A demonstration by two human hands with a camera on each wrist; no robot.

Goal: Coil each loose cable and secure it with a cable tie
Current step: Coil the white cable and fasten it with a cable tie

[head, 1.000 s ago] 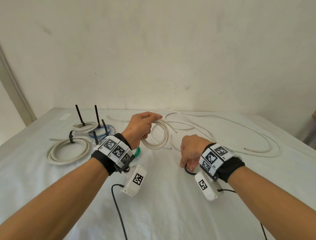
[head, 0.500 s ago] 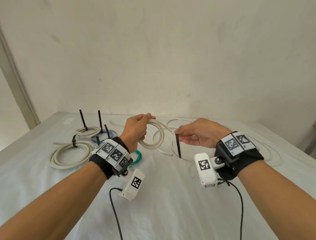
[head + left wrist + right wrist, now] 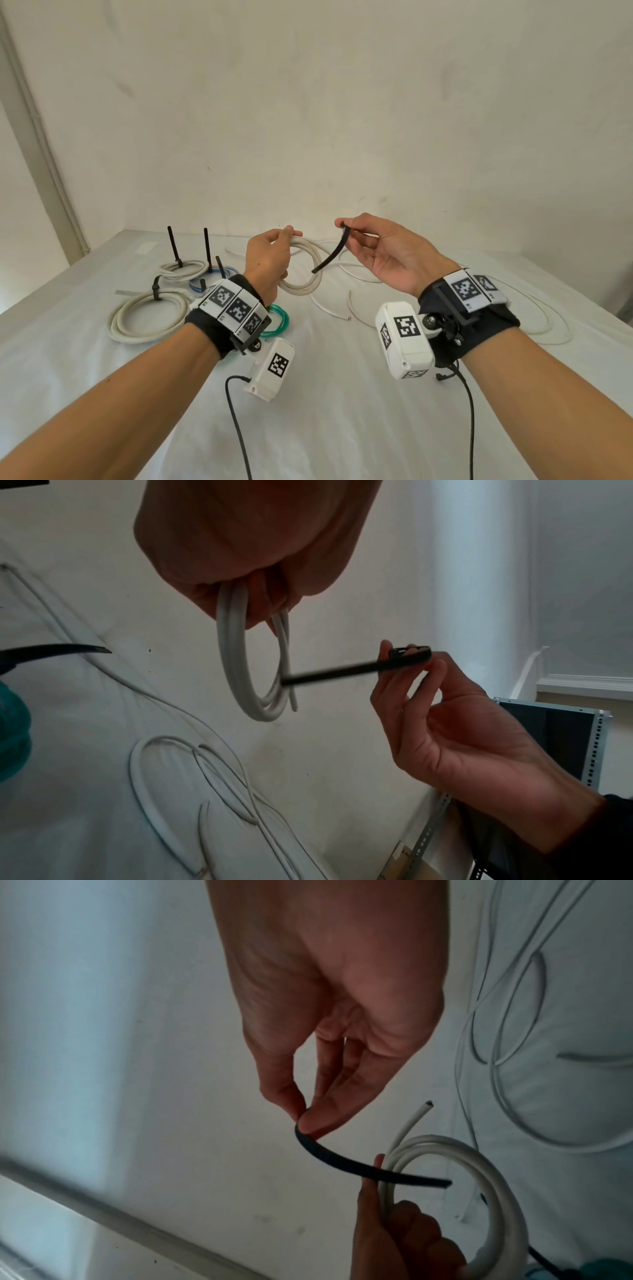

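Observation:
My left hand (image 3: 270,255) grips a small white cable coil (image 3: 308,270) held upright above the table; the same coil (image 3: 240,669) hangs from its fingers in the left wrist view. My right hand (image 3: 373,246) pinches the head end of a black cable tie (image 3: 334,251) between thumb and forefinger. The tie's free tip points down-left at the coil's ring and pokes into it, as the tie (image 3: 342,670) shows in the left wrist view. In the right wrist view the tie (image 3: 359,1167) curves across the coil (image 3: 479,1191).
Coils bound with black ties lie at the left: a thick white one (image 3: 147,315), a thinner white one (image 3: 181,269), a blue one (image 3: 205,281) and a green one (image 3: 279,320). Loose white cables (image 3: 376,274) sprawl over the white table (image 3: 325,428) behind and to the right.
My right hand has lifted the black tie off the table and swung its tip toward the coil. The left hand has raised the coil a little and kept its grip.

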